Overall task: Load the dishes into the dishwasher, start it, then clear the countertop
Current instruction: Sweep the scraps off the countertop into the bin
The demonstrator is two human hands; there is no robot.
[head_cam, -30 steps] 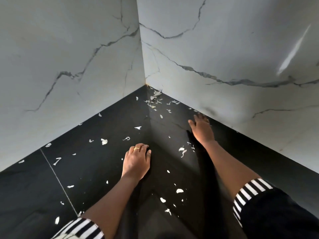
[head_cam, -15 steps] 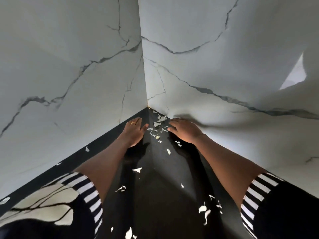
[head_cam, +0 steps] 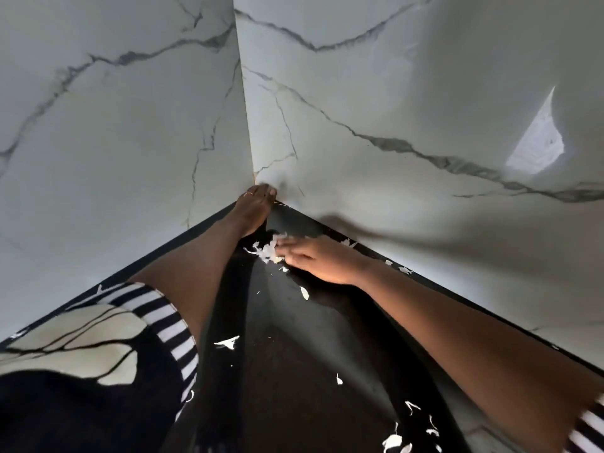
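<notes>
Has pushed left hand (head_cam: 253, 209) farther into the far corner since half a second ago, fingers (head_cam: 261, 192) stretched flat against the wall joint, gripping nothing; has drawn right hand (head_cam: 318, 261) nearer, its fingers straight, pressing a gathered heap of white scraps (head_cam: 265, 250), earlier scattered. Works on glossy black worktop (head_cam: 294, 354) between white, grey-veined marble walls (head_cam: 114, 132). Shows more loose flakes (head_cam: 392, 441) lying near right.

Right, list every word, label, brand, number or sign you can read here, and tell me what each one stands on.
None: no readable text in this view.
The marble wall tiles show only grey veins.
The black countertop carries only pale scraps.
The striped sleeve has stripes, no lettering.
The ring on the left hand is too small to show any marking.
</notes>
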